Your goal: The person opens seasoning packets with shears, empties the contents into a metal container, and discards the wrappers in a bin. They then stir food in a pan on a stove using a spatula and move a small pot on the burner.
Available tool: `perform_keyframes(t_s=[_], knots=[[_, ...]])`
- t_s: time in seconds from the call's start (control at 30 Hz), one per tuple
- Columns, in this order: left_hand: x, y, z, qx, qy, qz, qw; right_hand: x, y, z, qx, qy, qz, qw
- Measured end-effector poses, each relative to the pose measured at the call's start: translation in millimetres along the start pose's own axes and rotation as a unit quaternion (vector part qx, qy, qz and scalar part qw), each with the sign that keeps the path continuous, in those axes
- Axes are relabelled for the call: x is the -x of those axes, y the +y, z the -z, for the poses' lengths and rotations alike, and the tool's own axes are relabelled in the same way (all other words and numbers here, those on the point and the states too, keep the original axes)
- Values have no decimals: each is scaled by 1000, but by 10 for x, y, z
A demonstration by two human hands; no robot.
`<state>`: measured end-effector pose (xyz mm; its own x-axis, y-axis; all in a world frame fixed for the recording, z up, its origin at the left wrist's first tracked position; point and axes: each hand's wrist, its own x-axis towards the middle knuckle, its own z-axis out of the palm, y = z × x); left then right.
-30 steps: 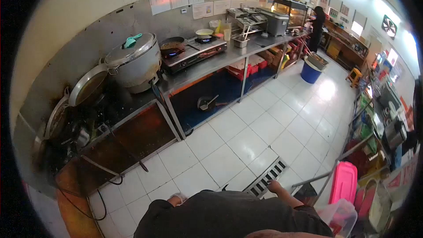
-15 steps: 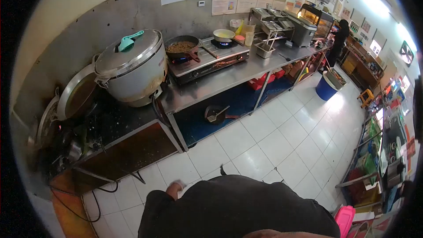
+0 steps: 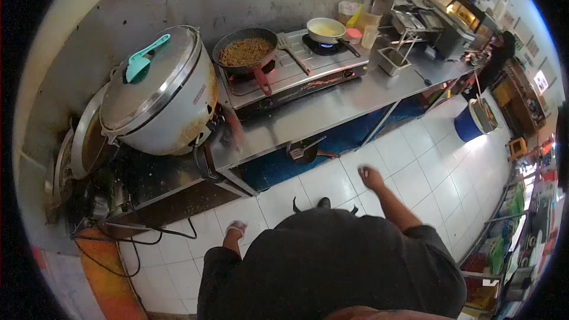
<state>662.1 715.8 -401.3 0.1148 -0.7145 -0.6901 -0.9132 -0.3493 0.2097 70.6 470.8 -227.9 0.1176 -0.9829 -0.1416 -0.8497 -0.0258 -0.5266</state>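
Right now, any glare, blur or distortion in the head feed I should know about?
Head view: heavy fisheye bend, black corners, blue fringe at the upper-right rim; glare on the floor around the blue bucket; right hand looks slightly motion-blurred; browned food reads clearly.

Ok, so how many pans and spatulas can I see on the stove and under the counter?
Pans: 3 (dark pan, pale pan, low pan)
Spatulas: 2 (upper spatula, lower spatula)
Total: 5
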Motion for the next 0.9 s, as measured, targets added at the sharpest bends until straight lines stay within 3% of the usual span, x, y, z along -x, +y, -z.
perform_keyframes(t_s=[0.03, 0.07, 0.1, 0.3, 0.4, 0.53, 0.6, 0.67, 0.77, 0.83, 0.9], knots=[[82, -72, -247, 18, 0, 33, 999, -468, -202, 141, 38, 34, 37, 998], [204, -84, -457, 32, -4, 63, 998, -843, -466, 308, -46, 105, 119, 986], [361, 19, -570, 42, -1, 94, 995, -1300, -691, 469, -55, 119, 166, 977], [838, 495, -771, 199, -13, 129, 971, -3199, -2043, 999, 13, 95, 251, 963], [613, 723, -698, 236, 6, 121, 964, -3798, -2433, 917, 67, 96, 185, 976], [146, 797, -424, 249, 27, 98, 963, -4099, -2839, 894, 180, 25, 142, 973], [-135, 814, -229, 244, 35, 82, 966, -4674, -2599, 455, 274, 71, 216, 934], [-397, 818, -57, 240, 44, 67, 967, -5010, -2386, 230, 309, 83, 221, 921], [-753, 828, 181, 240, 55, 52, 968, -4613, -2802, 607, 236, 63, 133, 961], [-914, 897, 378, 241, 59, 43, 968, -4711, -2735, 515, 134, 65, 77, 986], [-1012, 944, 491, 246, 59, 37, 967, -4528, -2860, 675, 161, 68, 114, 978]])
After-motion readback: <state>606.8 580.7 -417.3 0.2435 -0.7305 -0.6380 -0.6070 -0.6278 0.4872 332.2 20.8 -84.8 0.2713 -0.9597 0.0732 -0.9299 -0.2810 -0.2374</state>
